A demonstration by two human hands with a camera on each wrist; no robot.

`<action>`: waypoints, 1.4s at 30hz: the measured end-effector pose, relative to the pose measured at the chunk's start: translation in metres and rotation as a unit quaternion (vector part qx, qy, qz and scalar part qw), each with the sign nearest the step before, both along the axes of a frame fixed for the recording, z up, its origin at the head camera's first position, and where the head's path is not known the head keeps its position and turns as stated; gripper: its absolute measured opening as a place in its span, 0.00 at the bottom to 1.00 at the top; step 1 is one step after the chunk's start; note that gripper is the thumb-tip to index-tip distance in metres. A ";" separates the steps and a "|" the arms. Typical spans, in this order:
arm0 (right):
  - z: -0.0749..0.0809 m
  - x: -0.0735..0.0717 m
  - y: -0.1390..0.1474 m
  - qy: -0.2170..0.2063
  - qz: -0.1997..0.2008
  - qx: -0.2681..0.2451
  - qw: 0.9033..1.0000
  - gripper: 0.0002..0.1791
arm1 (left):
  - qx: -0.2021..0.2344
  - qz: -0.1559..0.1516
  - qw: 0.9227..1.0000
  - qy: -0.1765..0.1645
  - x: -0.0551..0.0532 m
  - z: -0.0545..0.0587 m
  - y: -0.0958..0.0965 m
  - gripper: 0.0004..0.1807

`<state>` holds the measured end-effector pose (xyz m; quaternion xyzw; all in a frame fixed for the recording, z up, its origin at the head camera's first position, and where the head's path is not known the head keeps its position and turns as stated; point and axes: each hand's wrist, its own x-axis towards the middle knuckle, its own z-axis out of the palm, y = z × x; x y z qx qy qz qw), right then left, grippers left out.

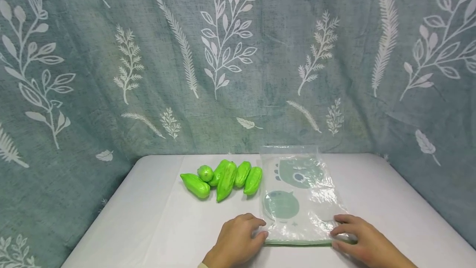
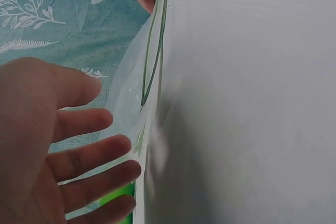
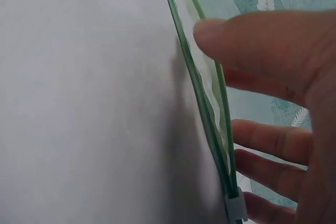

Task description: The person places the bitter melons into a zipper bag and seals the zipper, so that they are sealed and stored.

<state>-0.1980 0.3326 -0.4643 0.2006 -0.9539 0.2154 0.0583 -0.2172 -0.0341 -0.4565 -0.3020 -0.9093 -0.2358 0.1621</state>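
Observation:
A clear zip bag (image 1: 305,202) with pale green dinosaur-like prints lies flat, its green-edged mouth toward me. Two green zip strips (image 3: 202,87) stand a little apart in the right wrist view, with a white slider (image 3: 235,206) near the little finger. My left hand (image 1: 239,237) is beside the bag's near left corner, fingers spread and nearly straight, holding nothing. At the near right corner my right hand (image 1: 358,237) has its thumb before the upper strip and its index finger behind, pinching the lip; how firmly is unclear.
Several bright green, elongated vegetable-like pieces (image 1: 227,181) lie in a cluster left of the bag. The white tabletop (image 1: 148,218) ends at a grey-green curtain (image 1: 238,94) with white leaf prints, which hangs behind and on both sides.

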 end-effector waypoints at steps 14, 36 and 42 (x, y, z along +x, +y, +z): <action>0.000 -0.002 -0.014 -0.021 -0.049 -0.015 0.998 0.04 | 0.021 -0.021 0.999 0.011 0.004 -0.006 0.002 0.09; 0.000 -0.005 -0.033 0.079 -0.102 -0.060 0.990 0.08 | 0.082 -0.111 0.979 0.153 0.010 -0.004 0.012 0.04; -0.001 -0.007 -0.034 0.088 -0.102 -0.082 0.988 0.08 | 0.041 -0.148 0.972 0.176 0.013 0.001 0.018 0.04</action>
